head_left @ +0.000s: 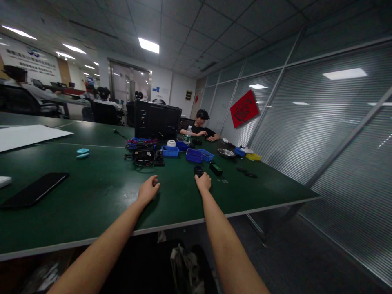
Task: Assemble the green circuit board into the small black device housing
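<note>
My left hand (148, 189) rests on the green table (101, 192) with its fingers curled in a loose fist, and nothing shows in it. My right hand (203, 181) lies further right, closed round a small black object (198, 170) that sticks out beyond the fingers. Just right of it on the table sits another small black part with a green patch (216, 168).
Blue trays (170, 151) (194, 155), a metal bowl (226, 153), a yellow tray (253, 157), a tangle of cables (143, 157) and an open black case (157, 120) stand farther back. A dark phone (35, 189) lies at left. A person sits at the far end.
</note>
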Available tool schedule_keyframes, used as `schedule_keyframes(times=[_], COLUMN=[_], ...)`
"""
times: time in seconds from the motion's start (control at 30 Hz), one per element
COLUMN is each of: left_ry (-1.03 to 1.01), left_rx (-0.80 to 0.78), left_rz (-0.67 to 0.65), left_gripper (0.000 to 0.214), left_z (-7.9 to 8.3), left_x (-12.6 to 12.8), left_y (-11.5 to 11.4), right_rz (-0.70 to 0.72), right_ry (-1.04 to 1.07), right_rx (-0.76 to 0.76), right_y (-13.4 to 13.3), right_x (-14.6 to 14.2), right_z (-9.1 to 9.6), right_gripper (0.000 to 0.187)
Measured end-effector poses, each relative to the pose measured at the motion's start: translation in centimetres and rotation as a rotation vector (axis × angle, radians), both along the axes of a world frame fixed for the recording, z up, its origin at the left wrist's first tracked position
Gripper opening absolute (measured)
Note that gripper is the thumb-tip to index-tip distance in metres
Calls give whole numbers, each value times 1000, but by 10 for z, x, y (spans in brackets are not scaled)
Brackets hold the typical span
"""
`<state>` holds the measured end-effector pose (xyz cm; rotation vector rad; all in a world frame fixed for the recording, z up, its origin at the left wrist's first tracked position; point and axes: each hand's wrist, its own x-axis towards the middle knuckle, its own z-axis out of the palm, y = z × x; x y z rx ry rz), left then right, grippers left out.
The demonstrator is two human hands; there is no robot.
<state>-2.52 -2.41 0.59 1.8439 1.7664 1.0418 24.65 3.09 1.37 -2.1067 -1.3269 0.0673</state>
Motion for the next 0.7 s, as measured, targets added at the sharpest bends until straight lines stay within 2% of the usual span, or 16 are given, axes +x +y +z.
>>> schedule_keyframes(times=[0.13, 0.27, 0.33, 0.43, 0.5, 0.57, 0.63, 0.7], left_ry=[10, 16, 21, 32, 33, 24, 22, 34], left_rx=[-14, -10, 0, 7, 11, 25, 52, 113], left_rz=[-1, 4, -1, -5, -6, -1, 15, 12], left_gripper=[42, 42, 41, 41, 42, 43, 47, 53], left_z=[2, 1, 0, -1, -1, -2, -1, -1], left_x=[1, 1, 1, 1, 0, 0, 1, 2], left_y=[-1, -1, 0, 1, 1, 1, 1, 0], right_rz=[3, -23, 60, 306, 440, 552, 612, 629], right_ry=[14, -57, -102, -22, 136, 341, 517, 619], right_rx=[21, 257, 385, 441, 405, 270, 111, 15], right_y=[-4, -15, -20, -23, -21, -19, -16, -13], right_x=[0, -6, -15, -35, -49, -59, -62, -62], right_z=[3, 9, 11, 9, 5, 0, -4, -7], right_gripper=[45, 48, 52, 53, 50, 46, 45, 47])
